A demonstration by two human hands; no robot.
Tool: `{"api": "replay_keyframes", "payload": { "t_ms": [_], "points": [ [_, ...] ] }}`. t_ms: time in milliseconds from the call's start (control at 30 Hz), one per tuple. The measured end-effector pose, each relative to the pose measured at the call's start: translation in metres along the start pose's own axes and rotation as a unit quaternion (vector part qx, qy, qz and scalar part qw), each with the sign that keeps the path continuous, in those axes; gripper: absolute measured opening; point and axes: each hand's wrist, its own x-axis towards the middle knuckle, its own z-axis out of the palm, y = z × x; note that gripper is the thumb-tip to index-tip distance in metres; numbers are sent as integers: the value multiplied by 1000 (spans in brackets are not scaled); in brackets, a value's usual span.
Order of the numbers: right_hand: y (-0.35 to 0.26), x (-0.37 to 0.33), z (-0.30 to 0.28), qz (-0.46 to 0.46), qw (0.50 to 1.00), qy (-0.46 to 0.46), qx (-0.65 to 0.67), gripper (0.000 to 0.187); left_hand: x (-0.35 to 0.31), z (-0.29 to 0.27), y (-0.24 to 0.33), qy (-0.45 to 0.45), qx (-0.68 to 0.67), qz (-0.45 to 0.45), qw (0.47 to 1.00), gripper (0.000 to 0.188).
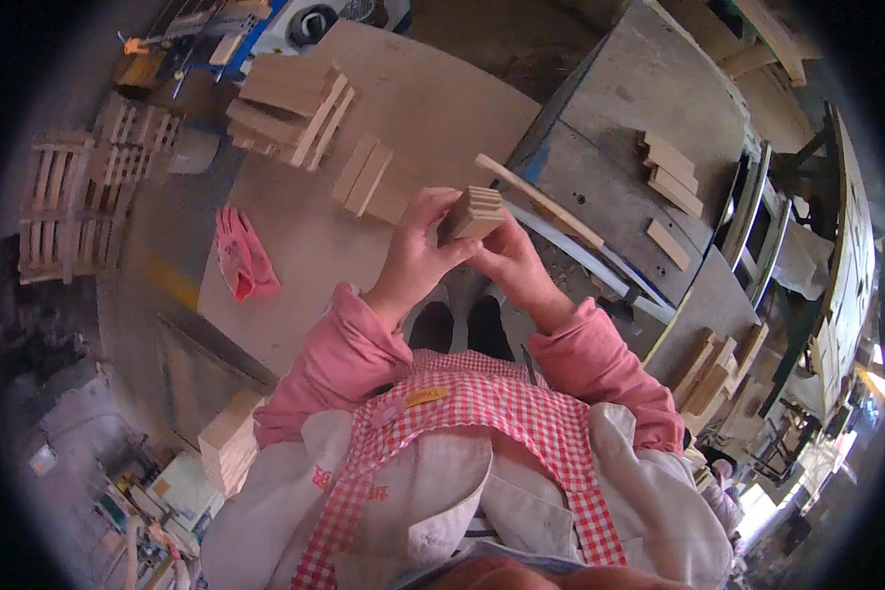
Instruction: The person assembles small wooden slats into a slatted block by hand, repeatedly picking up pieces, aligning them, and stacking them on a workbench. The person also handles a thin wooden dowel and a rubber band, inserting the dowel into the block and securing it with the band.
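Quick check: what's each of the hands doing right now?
Left hand: closed, holding the stack of wooden pieces.
Right hand: closed, holding the same stack.

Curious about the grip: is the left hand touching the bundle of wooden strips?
Touching: the head view shows the left hand curled against the bundle of wooden strips.
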Motion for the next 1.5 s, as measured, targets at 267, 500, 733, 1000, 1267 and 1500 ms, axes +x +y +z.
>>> {"api": "replay_keyframes", "payload": {
  "t_ms": [267, 500, 733, 1000, 1267, 1500],
  "points": [
    [26, 18, 50, -48, 975, -60, -208, 57, -45, -60, 8, 40, 75, 36, 996, 53],
    [101, 35, 74, -71, 883, -114, -450, 49, -107, -101, -38, 53, 229, -32, 972, 54],
    [168, 44, 72, -57, 881, -107, -458, 46, -146, -107, -112, 90, 209, -74, 971, 53],
    [115, 25, 79, 16, 909, -99, -405, 50, -123, -116, -54, 56, 126, -103, 985, 45],
    [43, -10, 58, 154, 964, -215, -16, 39, -89, -93, 7, -61, -102, -58, 991, 55],
    [44, -27, 44, 170, 943, -221, 184, 39, -85, -56, 37, -125, -155, -216, 956, 56]
  ]
}}
